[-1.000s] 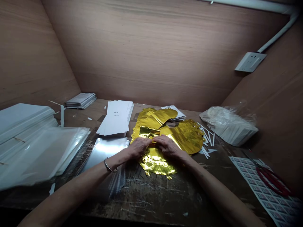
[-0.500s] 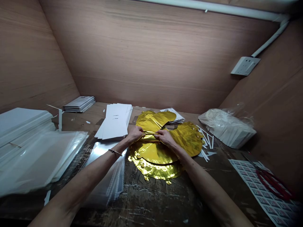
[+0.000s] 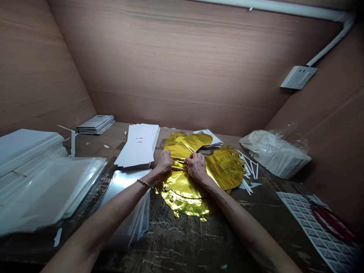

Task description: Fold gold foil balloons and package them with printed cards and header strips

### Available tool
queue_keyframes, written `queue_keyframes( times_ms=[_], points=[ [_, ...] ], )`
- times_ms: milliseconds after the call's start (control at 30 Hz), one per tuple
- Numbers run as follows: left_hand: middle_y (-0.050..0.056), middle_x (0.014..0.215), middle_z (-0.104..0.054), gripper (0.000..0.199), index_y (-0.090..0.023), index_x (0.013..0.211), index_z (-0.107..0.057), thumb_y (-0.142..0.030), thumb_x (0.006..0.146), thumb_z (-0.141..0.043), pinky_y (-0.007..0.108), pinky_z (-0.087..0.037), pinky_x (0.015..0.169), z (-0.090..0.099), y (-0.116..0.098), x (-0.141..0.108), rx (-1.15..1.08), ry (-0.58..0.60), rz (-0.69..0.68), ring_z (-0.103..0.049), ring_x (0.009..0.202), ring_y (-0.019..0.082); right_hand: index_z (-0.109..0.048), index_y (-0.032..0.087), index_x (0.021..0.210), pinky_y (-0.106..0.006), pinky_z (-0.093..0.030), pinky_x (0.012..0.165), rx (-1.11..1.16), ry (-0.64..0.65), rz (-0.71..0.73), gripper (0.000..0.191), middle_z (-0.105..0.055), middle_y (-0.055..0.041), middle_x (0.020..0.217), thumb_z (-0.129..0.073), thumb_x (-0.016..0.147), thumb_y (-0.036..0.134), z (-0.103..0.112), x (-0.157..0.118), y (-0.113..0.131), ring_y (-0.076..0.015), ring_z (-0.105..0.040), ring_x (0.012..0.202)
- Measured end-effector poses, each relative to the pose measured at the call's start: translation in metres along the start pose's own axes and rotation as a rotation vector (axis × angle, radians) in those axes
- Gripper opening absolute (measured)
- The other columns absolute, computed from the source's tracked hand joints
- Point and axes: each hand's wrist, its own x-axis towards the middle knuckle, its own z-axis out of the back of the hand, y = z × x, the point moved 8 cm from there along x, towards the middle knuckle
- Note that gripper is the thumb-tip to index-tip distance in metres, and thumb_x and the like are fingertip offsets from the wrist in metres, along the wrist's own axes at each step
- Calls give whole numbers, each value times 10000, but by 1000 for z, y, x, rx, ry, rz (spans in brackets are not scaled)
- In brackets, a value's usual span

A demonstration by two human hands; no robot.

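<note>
Gold foil sheets (image 3: 224,168) with rounded outlines lie overlapping at the middle of the table. My left hand (image 3: 165,162) is closed on a folded band of the foil from its left side. From the right, my right hand (image 3: 196,166) pinches the same band, a short gap away from the left. Below the hands, more foil layers with small tabs along their curved edge spread toward me. The fingertips are partly hidden by the backs of the hands.
White cards (image 3: 138,146) and clear plastic sleeves (image 3: 133,212) lie left of the foil. Larger sleeves (image 3: 57,189) fill the far left. At right are white sticks (image 3: 250,167), a bagged white stack (image 3: 277,153), a label sheet (image 3: 309,223) and red-handled scissors (image 3: 331,223).
Both hands have shifted slightly and turned over the band, their backs now more raised. The folded foil between them looks more crumpled and narrower. The view has moved a little.
</note>
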Motion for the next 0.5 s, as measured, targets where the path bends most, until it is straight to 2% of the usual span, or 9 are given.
queue_keyframes(
  times_ms=[67,100,167,233,300,367,500],
  points=[
    [128,800,-529,112,-111,705,-557,-104,675,-449,350,-374,663,1,-21,-13,208,-18,-193,-490,778,243,-628,229,783,-308,-261,720,23,46,71,185,-522,-65,842,-449,767,276,-6,0,2,-195,-387,828],
    [131,824,-521,158,-113,709,-553,-94,706,-396,357,-369,682,-3,-33,-22,299,10,-321,-478,796,238,-634,230,766,-304,-260,713,35,65,84,204,-527,-61,822,-433,777,267,-8,0,1,-191,-387,821],
    [122,805,-518,201,-121,716,-544,-96,737,-345,365,-357,713,-18,-50,-44,416,121,-571,-462,795,226,-637,226,773,-295,-259,700,45,93,70,227,-535,-60,800,-413,789,252,-13,0,-3,-185,-392,811],
    [120,784,-521,203,-116,772,-535,-100,740,-335,372,-348,722,-32,-57,-62,500,203,-724,-458,775,224,-633,221,794,-289,-261,693,47,112,54,235,-542,-60,802,-399,794,237,-16,-1,-5,-178,-401,804],
    [145,810,-520,222,-92,836,-520,-87,734,-322,391,-338,721,-39,-58,-67,556,194,-751,-461,782,239,-630,222,781,-286,-264,683,45,123,52,230,-548,-55,800,-401,791,239,-17,-2,-3,-175,-411,796],
    [171,818,-522,226,-74,843,-513,-77,728,-318,419,-325,731,-44,-57,-62,519,187,-691,-470,801,263,-630,214,730,-283,-271,670,38,136,51,224,-550,-55,788,-415,780,255,-17,-1,-1,-174,-421,785],
    [154,718,-551,133,-94,690,-530,-65,678,-400,436,-323,746,-40,-52,-39,172,207,-458,-504,779,276,-617,174,617,-272,-303,662,101,180,24,249,-550,-65,741,-430,758,260,-9,5,-3,-167,-445,759]
  ],
)
